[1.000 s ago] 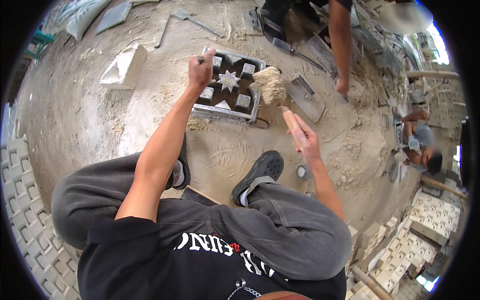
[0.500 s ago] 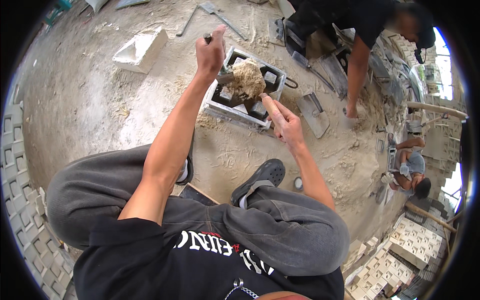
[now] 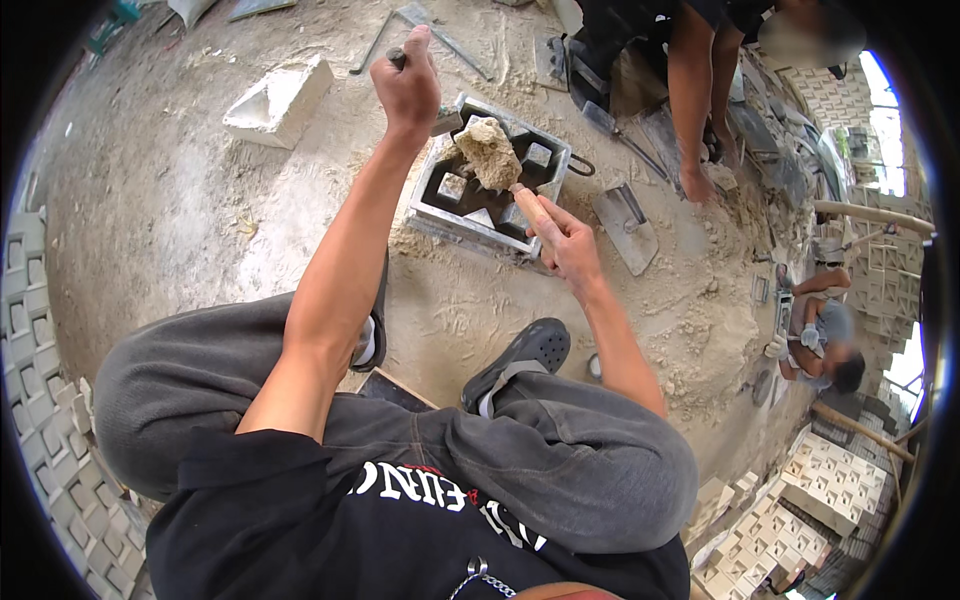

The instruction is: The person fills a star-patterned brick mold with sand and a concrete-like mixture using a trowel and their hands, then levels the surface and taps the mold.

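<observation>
The right hand (image 3: 572,247) is closing its fingers round the pale handle of a wooden-handled tool (image 3: 530,209), which is carrying a clump of damp, sandy mix (image 3: 489,155). The tool's long axis is slanting across the metal mould (image 3: 470,232), the handle reaching in over the near right part of the rim and the loaded end pointing away from the person, toward the mould's far left corner. The clump is hiding the blade and covering part of the mould's middle; whether it is touching anything beneath, I cannot tell.

The left hand (image 3: 408,88) is making a fist round a dark handle (image 3: 397,58) just beyond the mould's far left corner. A flat grey piece (image 3: 447,122) is showing past the fist, beside that corner (perhaps the same tool's other end, but the fist is hiding any join).

The mould is resting on the sandy ground (image 3: 300,225), turned askew to the person and looking too nearly square to show a clear long axis. A wire loop (image 3: 582,165) is sticking out at its far right corner, and a second trowel (image 3: 627,228) is lying off its right edge.
</observation>
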Demonstrator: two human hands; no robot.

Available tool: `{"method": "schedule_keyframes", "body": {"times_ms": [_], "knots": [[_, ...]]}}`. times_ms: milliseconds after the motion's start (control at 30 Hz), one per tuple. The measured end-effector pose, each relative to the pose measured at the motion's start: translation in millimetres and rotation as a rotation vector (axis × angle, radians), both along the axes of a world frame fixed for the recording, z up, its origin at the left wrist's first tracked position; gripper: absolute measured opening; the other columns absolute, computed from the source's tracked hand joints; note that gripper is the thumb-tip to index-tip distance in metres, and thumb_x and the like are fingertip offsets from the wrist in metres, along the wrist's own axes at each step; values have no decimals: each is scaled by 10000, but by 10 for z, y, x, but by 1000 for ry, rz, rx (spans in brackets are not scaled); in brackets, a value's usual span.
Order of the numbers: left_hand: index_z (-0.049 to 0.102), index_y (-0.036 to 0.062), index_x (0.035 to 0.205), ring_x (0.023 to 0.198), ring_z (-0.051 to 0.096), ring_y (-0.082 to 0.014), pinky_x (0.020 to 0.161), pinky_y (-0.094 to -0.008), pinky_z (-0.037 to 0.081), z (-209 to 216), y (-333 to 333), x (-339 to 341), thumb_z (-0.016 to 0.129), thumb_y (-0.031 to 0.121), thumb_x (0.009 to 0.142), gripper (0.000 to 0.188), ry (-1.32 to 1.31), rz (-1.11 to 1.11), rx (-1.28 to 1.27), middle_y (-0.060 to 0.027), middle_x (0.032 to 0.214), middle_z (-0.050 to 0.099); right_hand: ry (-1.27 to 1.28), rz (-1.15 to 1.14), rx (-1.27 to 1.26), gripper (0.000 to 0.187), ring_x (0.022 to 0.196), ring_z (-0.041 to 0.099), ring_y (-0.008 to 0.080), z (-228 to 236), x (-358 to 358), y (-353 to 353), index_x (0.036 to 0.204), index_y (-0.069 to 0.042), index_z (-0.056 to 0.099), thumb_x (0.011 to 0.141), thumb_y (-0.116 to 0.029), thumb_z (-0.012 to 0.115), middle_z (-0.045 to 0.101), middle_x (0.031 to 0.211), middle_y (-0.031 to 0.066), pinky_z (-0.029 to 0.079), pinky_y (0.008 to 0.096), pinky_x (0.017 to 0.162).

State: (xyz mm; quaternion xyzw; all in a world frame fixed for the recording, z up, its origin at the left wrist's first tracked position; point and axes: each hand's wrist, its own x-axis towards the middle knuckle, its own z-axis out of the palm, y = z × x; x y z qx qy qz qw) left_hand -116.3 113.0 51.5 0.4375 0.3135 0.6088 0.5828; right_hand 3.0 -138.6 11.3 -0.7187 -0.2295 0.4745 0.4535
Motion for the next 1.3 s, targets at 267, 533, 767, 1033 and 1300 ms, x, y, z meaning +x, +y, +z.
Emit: {"method": "schedule_keyframes", "body": {"times_ms": [267, 533, 767, 1033, 1300], "knots": [[280, 169, 506, 342, 232, -89, 356, -284, 191, 154, -148, 147, 512, 218, 921, 478, -246, 35, -51, 24, 418, 311, 105, -78, 71, 449, 441, 420, 42, -96, -7, -32, 1365, -75, 500, 940, -196, 585, 642, 835, 51, 303, 197, 347], [365, 149, 488, 338, 353, -65, 318, -245, 237, 48, -217, 285, 526, 271, 946, 501, -115, -27, -31, 37, 427, 385, 133, -78, 81, 464, 445, 416, 37, -123, -62, -19, 1375, -71, 487, 940, -197, 590, 641, 853, 52, 288, 204, 350], [368, 153, 578, 364, 294, -86, 361, -274, 234, 106, -184, 348, 500, 309, 957, 430, -168, 46, -105, 48, 454, 350, 115, -90, 75, 464, 461, 444, 41, -171, -41, -122, 1359, -67, 507, 934, -232, 595, 653, 846, 60, 339, 203, 386], [340, 132, 535, 359, 339, -86, 350, -277, 254, -75, -174, 340, 506, 268, 954, 471, -94, -25, -62, 27, 435, 366, 97, -87, 88, 441, 452, 427, 37, -49, -114, -69, 1347, -72, 523, 934, -208, 595, 647, 830, 49, 332, 203, 382], [362, 172, 581, 370, 304, -95, 365, -280, 237, -169, 192, 170, 515, 373, 948, 446, -158, 153, -186, 41, 469, 341, -59, -107, 89, 386, 447, 423, 32, -90, 49, 19, 1313, -91, 568, 942, -196, 584, 627, 807, 19, 344, 194, 391]]}}
